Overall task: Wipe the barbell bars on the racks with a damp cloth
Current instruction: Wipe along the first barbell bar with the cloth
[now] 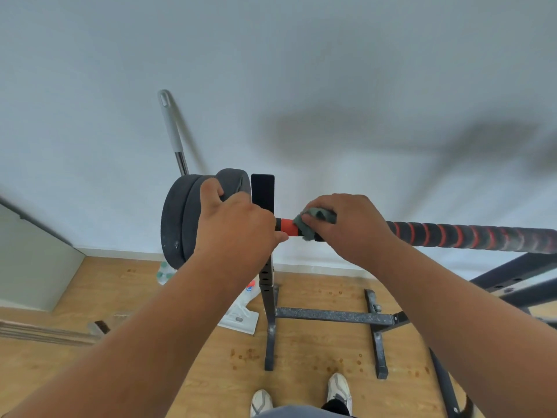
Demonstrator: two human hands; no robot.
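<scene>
A barbell bar [470, 236] with black and red spiral grip lies across a black rack upright [262, 191]. Its left end carries dark weight plates [180, 218]. My right hand [352, 224] presses a grey-green cloth [313, 220] around the bar, just right of an orange collar section [288, 227]. My left hand [232, 218] rests over the inner plate and the upright, thumb touching the orange section. What its fingers grip is hidden.
The rack's black base [331, 316] spreads over a wooden floor, with my shoes [339, 387] right behind it. A mop handle [173, 131] leans on the white wall behind the plates. White plastic items [241, 318] lie by the upright. Another black frame [509, 276] stands right.
</scene>
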